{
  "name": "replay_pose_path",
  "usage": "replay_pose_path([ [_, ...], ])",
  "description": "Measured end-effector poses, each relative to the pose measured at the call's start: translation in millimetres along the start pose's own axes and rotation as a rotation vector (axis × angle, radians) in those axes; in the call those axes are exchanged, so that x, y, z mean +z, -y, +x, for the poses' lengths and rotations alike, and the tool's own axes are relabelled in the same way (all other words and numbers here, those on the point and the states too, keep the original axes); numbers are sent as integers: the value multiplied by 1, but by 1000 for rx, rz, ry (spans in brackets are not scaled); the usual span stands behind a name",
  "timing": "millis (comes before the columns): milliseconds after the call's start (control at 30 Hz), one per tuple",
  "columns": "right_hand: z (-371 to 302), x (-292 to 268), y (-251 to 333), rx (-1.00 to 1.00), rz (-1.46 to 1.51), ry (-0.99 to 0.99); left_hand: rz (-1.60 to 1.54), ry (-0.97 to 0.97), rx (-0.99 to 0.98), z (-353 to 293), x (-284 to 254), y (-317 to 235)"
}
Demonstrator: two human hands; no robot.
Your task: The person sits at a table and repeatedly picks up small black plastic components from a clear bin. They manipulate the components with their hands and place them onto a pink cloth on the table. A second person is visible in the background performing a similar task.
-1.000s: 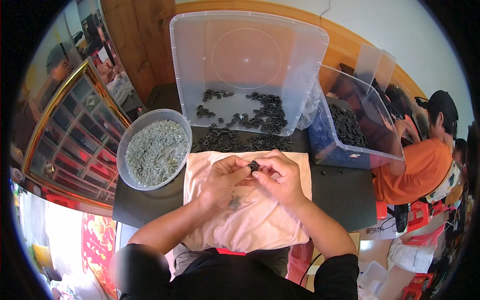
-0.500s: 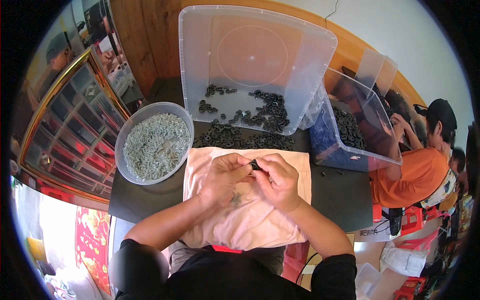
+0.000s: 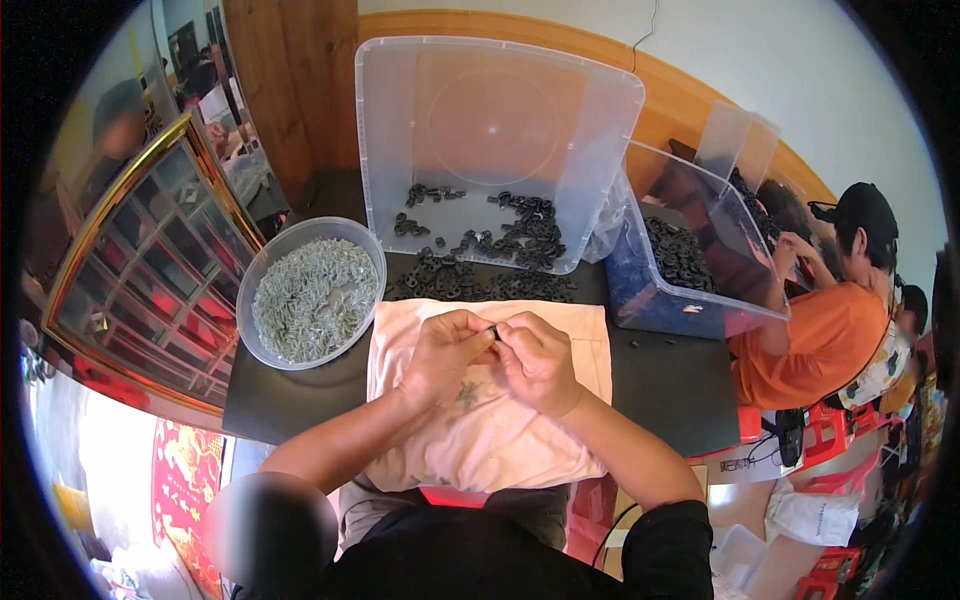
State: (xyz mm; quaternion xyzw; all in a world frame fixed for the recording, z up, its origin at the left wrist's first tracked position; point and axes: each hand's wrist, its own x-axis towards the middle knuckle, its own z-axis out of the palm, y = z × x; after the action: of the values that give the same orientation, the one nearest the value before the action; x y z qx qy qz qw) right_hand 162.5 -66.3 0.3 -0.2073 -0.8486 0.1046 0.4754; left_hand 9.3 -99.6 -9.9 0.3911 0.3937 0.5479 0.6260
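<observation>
Over a pale pink cloth (image 3: 420, 450) my two hands meet. Between their fingertips is a small black part (image 3: 494, 331), mostly covered, so its exact kind does not show. My left hand (image 3: 443, 352) pinches it with thumb and forefinger. My right hand (image 3: 541, 364) is closed on it from the other side. Just beyond the cloth lies a heap of similar small black parts (image 3: 440, 277), spilling from a clear plastic bin (image 3: 490, 110) tipped on its side. A round clear tub (image 3: 250, 330) of small silvery metal pieces, like screws (image 3: 315, 295), stands to the left.
A second clear bin (image 3: 720, 312) with black parts stands at right on the dark table (image 3: 680, 390). Two loose bits (image 3: 634, 344) lie near it. Beyond sits a person in an orange top (image 3: 820, 340). A gold-framed panel (image 3: 150, 260) is at left.
My right hand's fingers have curled in closer around the small black part. Both hands stay over the cloth. The whole view has shifted slightly.
</observation>
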Motion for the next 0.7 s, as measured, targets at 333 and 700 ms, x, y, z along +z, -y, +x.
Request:
replay_pose_path([
  [333, 40, -88, 10, -75, -408, -377, 159, 29, 247, 7, -2, -22],
  [700, 53, -154, 6, 1, -598, -315, 240, -118, 273, 12, -7, -29],
])
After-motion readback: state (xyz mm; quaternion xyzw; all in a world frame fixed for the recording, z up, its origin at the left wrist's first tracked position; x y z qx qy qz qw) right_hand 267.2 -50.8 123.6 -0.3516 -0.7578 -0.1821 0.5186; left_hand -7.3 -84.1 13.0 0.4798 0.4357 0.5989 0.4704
